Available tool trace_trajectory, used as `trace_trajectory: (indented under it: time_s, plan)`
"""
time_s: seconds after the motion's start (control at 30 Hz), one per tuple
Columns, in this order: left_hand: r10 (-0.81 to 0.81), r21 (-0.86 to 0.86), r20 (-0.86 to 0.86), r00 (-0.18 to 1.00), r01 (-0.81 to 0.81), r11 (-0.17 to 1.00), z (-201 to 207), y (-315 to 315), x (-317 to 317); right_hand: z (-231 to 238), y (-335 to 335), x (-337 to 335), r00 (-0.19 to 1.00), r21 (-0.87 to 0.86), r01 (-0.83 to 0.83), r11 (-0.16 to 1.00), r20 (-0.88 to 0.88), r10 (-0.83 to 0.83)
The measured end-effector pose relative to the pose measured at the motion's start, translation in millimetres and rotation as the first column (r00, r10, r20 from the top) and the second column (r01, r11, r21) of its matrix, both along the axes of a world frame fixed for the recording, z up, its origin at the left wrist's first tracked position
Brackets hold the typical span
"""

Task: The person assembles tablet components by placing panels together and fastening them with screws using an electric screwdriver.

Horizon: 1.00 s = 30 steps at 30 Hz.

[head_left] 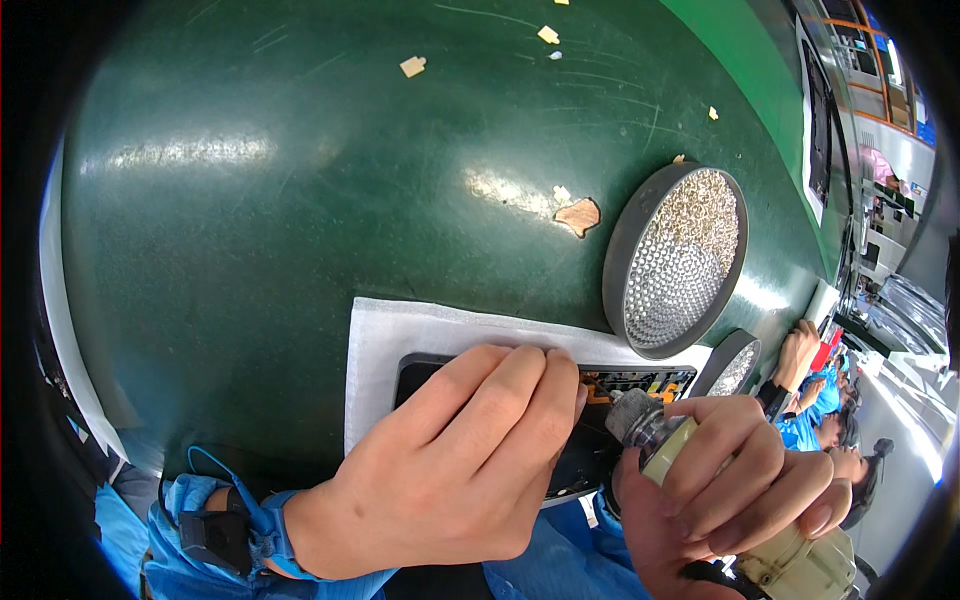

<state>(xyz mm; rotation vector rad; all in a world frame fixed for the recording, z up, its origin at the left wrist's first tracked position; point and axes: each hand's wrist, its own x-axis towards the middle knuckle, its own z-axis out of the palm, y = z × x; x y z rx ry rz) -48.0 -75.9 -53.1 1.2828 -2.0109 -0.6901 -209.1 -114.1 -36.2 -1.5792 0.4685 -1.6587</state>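
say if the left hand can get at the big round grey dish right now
Probably yes: the left hand rests on the dark device, and nothing seems to block its path to the big round grey dish.

Bare hands (445, 465), blue sleeve (180, 582), wrist device (216, 541) (black)

Scratched green tabletop (230, 260) with glossy light reflections; at upper right, orange-framed shelving (872, 88) near a pale wall (908, 160); lower down, a bright strip light (926, 450).
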Motion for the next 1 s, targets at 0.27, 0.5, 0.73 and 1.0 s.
trace_trajectory:
  time_s: [0.27,0.5,0.73,1.0]
  plan:
    - [0.002,0.019,-0.007,1.000,-0.002,1.000,0.3,-1.3,-0.1,-0.5,5.6,-4.8,0.979,-0.004,0.197,0.980,0.047,-0.197]
    - [0.001,0.025,-0.015,1.000,-0.001,1.000,0.5,0.0,0.0,1.6,3.1,-2.1,1.000,0.033,0.001,0.999,0.008,-0.002]
    - [0.013,0.026,-0.011,1.000,-0.013,1.000,1.5,0.9,-0.8,-3.4,-0.2,8.3,0.991,0.003,0.096,0.995,0.098,-0.096]
    - [-0.034,-0.033,-0.013,0.999,0.034,0.999,-6.1,2.0,4.3,3.6,-5.6,5.1,0.986,0.027,-0.106,0.994,-0.128,0.108]
